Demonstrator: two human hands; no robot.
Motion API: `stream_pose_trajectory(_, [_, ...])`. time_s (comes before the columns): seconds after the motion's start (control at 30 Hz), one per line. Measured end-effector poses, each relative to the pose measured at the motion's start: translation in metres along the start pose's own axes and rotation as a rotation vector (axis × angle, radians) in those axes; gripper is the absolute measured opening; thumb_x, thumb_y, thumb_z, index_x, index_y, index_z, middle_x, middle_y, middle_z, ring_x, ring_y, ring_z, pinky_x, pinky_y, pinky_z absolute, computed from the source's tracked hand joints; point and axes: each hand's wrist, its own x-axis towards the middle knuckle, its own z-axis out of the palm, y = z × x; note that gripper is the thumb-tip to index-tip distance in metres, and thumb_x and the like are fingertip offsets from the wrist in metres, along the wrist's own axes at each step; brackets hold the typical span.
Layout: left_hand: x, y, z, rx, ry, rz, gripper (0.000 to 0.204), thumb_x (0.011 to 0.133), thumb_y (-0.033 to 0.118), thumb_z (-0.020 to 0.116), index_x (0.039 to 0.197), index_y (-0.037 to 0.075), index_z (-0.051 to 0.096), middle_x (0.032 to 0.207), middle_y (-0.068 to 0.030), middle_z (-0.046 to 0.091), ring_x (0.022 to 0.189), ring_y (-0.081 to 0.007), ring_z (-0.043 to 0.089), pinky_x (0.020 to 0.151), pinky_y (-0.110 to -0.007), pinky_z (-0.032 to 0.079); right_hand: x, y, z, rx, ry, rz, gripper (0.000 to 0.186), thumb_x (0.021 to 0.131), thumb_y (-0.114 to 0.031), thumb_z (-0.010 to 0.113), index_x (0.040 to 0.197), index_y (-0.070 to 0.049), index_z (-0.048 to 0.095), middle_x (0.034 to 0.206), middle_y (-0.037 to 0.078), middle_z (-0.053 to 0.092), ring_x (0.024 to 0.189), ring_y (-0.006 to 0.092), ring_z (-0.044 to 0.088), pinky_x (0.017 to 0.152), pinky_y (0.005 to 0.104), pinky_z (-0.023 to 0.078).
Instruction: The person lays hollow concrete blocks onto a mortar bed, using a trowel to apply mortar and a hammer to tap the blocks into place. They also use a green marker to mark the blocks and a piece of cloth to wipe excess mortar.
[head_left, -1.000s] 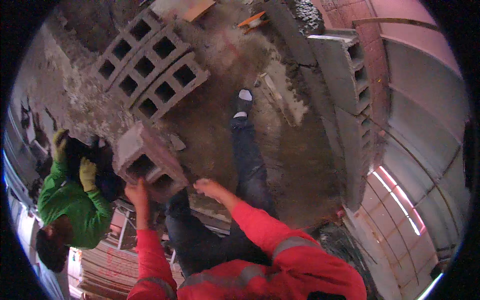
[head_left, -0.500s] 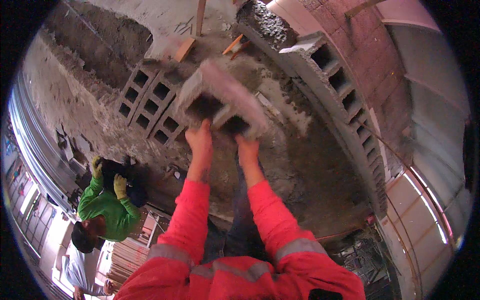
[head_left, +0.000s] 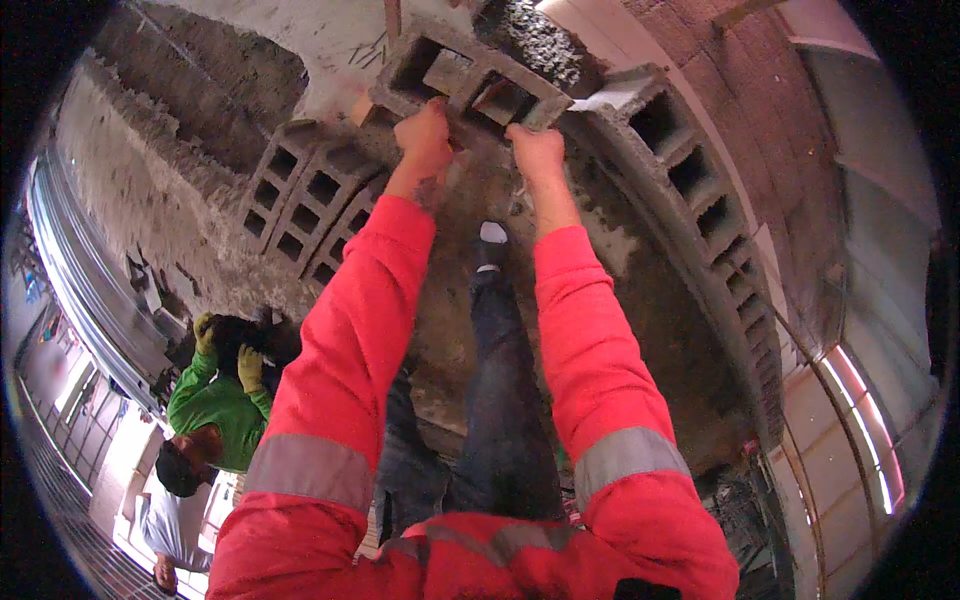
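Both my arms, in red sleeves with grey bands, reach far forward to a grey hollow concrete block (head_left: 472, 88) with its cells facing me. My left hand (head_left: 425, 140) is closed on the block's near edge, towards its left end. Gripping the same edge farther right is my right hand (head_left: 540, 155). The block is close to the left end of a curved row of concrete blocks (head_left: 630, 155); whether it touches that row or rests on anything I cannot tell. My shoe (head_left: 492, 232) shows on the ground between my arms.
More hollow blocks (head_left: 308, 222) stand stacked at the left of my left forearm. A co-worker in a green top (head_left: 215, 415) and yellow gloves is at the lower left, beside corrugated metal sheets (head_left: 90, 290). A trench (head_left: 200, 75) lies far left; a pinkish wall (head_left: 720, 110) rises right.
The block has moved away from me, forward and slightly right, still in both hands. My arms have stretched out, and my shoe has come into view.
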Motion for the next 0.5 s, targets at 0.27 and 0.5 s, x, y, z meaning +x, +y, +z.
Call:
stream_pose_trajectory(0.27, [0.008,-0.002,0.024,0.077,-0.048,-0.04,0.046,0.069,0.031,0.07,0.084,-0.012,0.063,0.083,-0.0175,0.066,0.072,-0.0236,0.064,0.059,-0.041,0.049,0.025,0.013,-0.002,0.009,0.072,0.014,0.041,0.069,-0.027,0.072,0.082,0.01,0.064,0.082,0.019,0.068,0.077,0.0253,0.065,0.07,0.0389,0.049])
stream_pose_trajectory(0.5, [0.01,0.012,0.026,0.282,0.134,0.036,0.039,0.072,0.031,0.07,0.085,-0.007,0.066,0.085,-0.022,0.067,0.08,-0.0337,0.067,0.067,-0.041,0.051,0.025,0.01,0.005,0.262,-0.05,0.056,0.031,0.074,-0.015,0.069,0.095,0.008,0.063,0.094,0.01,0.063,0.083,0.019,0.057,0.074,0.0331,0.045])
